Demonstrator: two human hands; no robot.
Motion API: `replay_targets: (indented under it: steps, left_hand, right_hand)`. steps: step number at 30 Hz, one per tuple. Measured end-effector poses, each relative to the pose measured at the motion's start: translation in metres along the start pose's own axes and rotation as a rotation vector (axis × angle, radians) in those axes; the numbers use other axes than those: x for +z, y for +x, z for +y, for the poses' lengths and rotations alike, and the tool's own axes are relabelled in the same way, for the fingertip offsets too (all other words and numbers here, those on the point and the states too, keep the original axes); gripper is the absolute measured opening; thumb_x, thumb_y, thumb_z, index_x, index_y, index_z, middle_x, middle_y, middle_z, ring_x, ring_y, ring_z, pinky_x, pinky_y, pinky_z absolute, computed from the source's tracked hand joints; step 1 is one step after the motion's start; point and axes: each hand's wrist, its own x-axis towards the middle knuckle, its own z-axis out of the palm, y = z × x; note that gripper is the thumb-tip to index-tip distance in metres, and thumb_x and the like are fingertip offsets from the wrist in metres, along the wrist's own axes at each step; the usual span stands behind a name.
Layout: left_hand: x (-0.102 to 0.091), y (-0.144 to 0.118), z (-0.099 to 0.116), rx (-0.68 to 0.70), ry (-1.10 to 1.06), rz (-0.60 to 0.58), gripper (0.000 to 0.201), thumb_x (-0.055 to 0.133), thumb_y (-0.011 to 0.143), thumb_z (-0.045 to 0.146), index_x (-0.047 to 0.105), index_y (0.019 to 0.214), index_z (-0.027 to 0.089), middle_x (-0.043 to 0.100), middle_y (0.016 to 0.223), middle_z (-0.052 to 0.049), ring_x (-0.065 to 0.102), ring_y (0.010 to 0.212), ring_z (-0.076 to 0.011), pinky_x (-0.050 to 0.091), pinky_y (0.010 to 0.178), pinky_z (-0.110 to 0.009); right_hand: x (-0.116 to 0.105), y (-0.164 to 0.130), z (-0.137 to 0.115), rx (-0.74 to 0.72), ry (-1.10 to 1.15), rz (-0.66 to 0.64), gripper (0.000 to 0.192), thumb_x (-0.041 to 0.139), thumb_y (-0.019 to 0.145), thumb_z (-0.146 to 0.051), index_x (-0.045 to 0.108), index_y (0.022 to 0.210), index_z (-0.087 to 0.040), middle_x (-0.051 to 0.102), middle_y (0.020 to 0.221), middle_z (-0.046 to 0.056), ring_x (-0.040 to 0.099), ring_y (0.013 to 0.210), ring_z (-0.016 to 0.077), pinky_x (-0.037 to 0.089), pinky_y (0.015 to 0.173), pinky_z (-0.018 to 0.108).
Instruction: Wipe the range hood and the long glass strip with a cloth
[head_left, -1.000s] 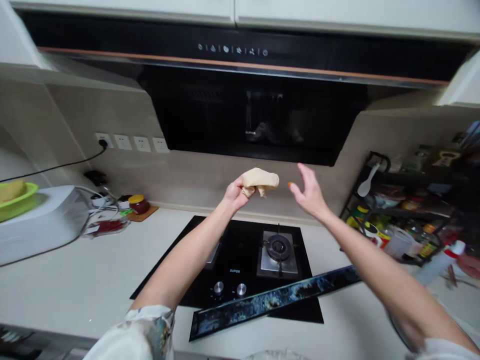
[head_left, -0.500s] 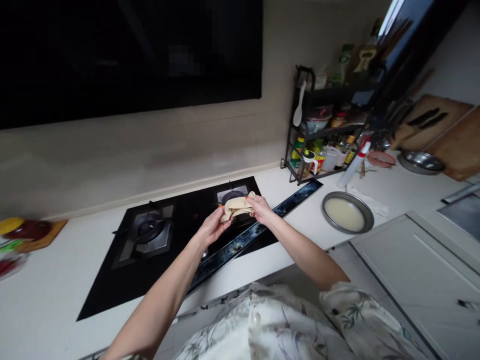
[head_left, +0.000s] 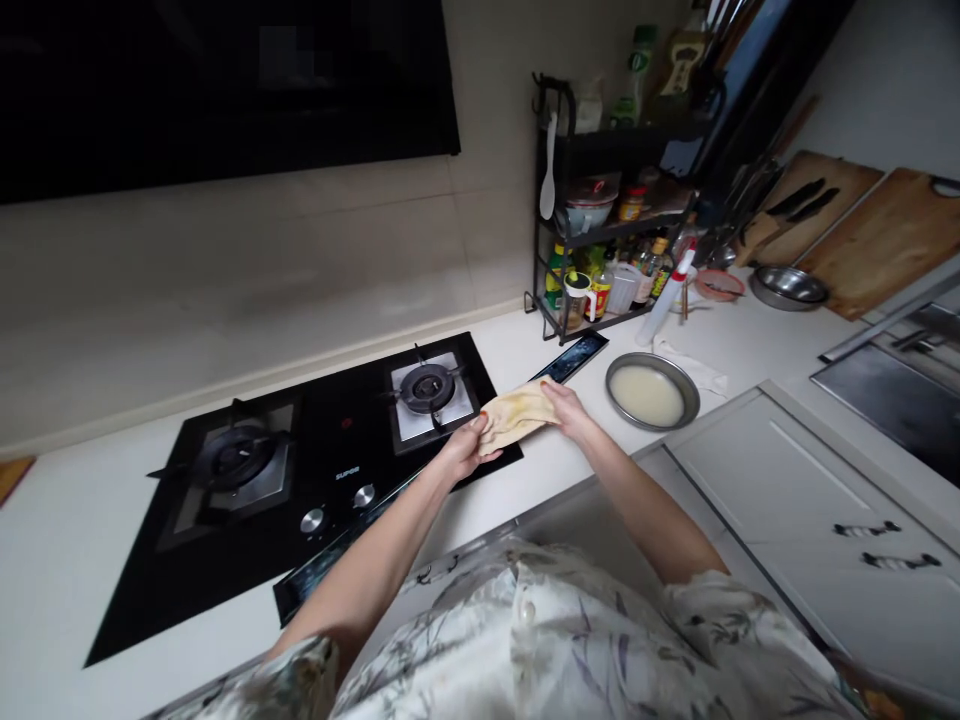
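Observation:
My left hand (head_left: pixel 466 447) and my right hand (head_left: pixel 566 408) grip opposite ends of a cream-coloured cloth (head_left: pixel 517 415), stretched between them. The fabric is wrinkled and has a yellowish patch. Both hands are closed on it, thumbs on top, above the hob's front right corner. Beneath them, a long dark glossy strip (head_left: pixel 574 358) lies slantwise across the hob and counter, partly hidden by the cloth and my left arm. Right of my right hand, a round metal pan (head_left: pixel 694 400) holds a pale, milky liquid (head_left: pixel 646 394).
The black gas hob (head_left: pixel 330 440) has two burners with raised pan supports. A dark rack (head_left: pixel 551 290) of bottles and jars stands against the wall. Farther right are a clear bottle with a red top (head_left: pixel 667 295), a steel bowl (head_left: pixel 787 290) and wooden cutting boards (head_left: pixel 885 240).
My view has swung to the right. My hands, with the cloth between them, have moved right from over the right burner, and the cloth is spread flatter than its earlier bunched shape.

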Motion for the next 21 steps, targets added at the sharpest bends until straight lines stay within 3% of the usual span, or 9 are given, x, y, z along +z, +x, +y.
replay_targets:
  steps: [3,7,13,17,21]
  left_hand:
    - [0.019,0.008,-0.002,-0.054,0.007,-0.110,0.020,0.069,0.103,0.038,0.066,0.110,0.020,0.076,0.098,-0.007,0.076,0.079,-0.0185,0.066,0.073,-0.035]
    - [0.041,0.018,-0.012,-0.098,0.017,-0.218,0.020,0.058,0.108,0.036,0.066,0.111,0.018,0.076,0.096,-0.008,0.076,0.076,-0.0169,0.064,0.071,-0.030]
    - [0.068,0.036,-0.035,-0.140,0.007,-0.315,0.032,0.054,0.109,0.046,0.066,0.113,0.017,0.076,0.097,-0.011,0.076,0.079,-0.0197,0.063,0.075,-0.033]
    - [0.092,0.046,-0.043,-0.117,0.044,-0.363,0.034,0.070,0.100,0.049,0.065,0.114,0.019,0.075,0.090,-0.008,0.073,0.070,-0.0203,0.062,0.068,-0.035]
    - [0.134,0.059,-0.045,-0.057,0.085,-0.422,0.034,0.067,0.101,0.049,0.062,0.113,0.018,0.072,0.083,-0.008,0.071,0.064,-0.0211,0.062,0.063,-0.036]
  right_hand:
    - [-0.023,-0.010,-0.001,-0.034,-0.005,0.155,0.023,0.079,0.087,-0.032,0.068,0.102,-0.016,0.076,0.088,0.005,0.073,0.077,0.0188,0.062,0.077,0.030]
    - [-0.050,-0.032,-0.002,-0.078,-0.077,0.328,0.025,0.076,0.084,-0.037,0.068,0.096,-0.017,0.077,0.093,0.009,0.075,0.081,0.0230,0.064,0.080,0.035]
    - [-0.088,-0.054,-0.010,-0.188,-0.257,0.453,0.047,0.073,0.077,-0.062,0.064,0.095,-0.020,0.076,0.094,0.011,0.075,0.086,0.0276,0.064,0.077,0.038]
    - [-0.119,-0.051,-0.029,-0.289,-0.439,0.519,0.066,0.065,0.068,-0.081,0.059,0.090,-0.019,0.073,0.089,0.012,0.070,0.079,0.0243,0.060,0.071,0.034]
    - [-0.158,-0.034,-0.062,-0.378,-0.617,0.630,0.069,0.058,0.071,-0.079,0.060,0.099,-0.016,0.071,0.091,0.012,0.066,0.078,0.0210,0.056,0.067,0.029]
